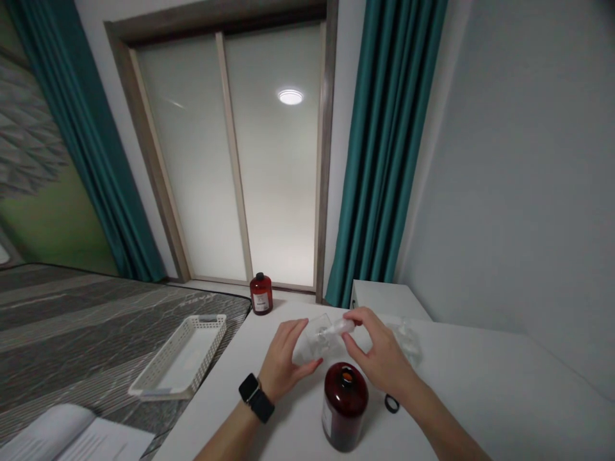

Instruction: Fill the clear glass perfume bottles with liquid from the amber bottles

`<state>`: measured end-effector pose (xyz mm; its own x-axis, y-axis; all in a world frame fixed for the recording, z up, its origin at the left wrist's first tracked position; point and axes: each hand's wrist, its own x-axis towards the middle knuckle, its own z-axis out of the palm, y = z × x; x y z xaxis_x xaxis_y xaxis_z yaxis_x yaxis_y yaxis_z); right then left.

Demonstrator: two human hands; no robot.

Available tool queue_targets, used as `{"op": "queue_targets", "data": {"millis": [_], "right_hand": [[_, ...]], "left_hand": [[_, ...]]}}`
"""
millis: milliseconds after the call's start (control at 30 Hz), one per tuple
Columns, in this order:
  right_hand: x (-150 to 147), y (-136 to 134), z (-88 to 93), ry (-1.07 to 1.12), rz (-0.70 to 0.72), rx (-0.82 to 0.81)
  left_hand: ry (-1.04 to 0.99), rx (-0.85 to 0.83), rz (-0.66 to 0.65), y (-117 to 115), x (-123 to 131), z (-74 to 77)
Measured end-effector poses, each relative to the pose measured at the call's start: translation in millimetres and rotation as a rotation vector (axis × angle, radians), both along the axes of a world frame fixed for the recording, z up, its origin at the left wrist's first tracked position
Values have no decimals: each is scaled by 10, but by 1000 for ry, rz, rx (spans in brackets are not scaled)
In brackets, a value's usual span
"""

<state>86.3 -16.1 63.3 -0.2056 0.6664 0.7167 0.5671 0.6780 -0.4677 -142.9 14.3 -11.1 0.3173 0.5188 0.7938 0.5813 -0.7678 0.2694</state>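
1. Head view, the hands: the left hand point(287, 358) is half open. Its fingers and thumb curve around a clear vessel point(318, 339) and steady it on the table point(480, 397). A dark watch point(250, 387) sits on that wrist.
2. The right hand point(382, 358) is closed in a pinch, thumb against fingertips, on a small clear tube point(342, 327).
3. The clear tube lies nearly level. Its long axis runs left to right, and its free end points left, at the top of the clear vessel. Whether the two touch cannot be told through the glare.
4. Both sit near the middle of the table, between the hands and just beyond an open brown bottle point(344, 410). That bottle stands upright, mouth up, closest to the person.
5. A black ring point(391, 403) lies flat on the table just right of the brown bottle, under the right wrist.
6. A capped brown bottle point(261, 296) stands upright by the far left corner of the table.
7. The surface is a plain white table. To its left is a dark grey veined surface point(72, 320) carrying a white basket point(158, 384), with open pages point(72, 438) nearer the person.
8. The room has a frosted sliding door point(269, 179) flanked by teal curtains point(384, 160). A white cabinet point(384, 298) stands behind the table, and a pale wall is on the right.
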Motion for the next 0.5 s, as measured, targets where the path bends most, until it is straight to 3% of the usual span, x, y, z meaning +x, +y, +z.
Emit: {"op": "queue_targets", "data": {"millis": [167, 267, 367, 500], "right_hand": [[-151, -65, 5, -98, 117, -7], [-207, -119, 76, -66, 160, -93], [-242, -193, 147, -41, 166, -171], [-269, -279, 181, -30, 134, -112]], "left_hand": [[23, 113, -21, -16, -28, 35], [3, 178, -12, -32, -42, 55], [-41, 185, 13, -75, -23, 80], [-120, 168, 24, -145, 28, 125]]}}
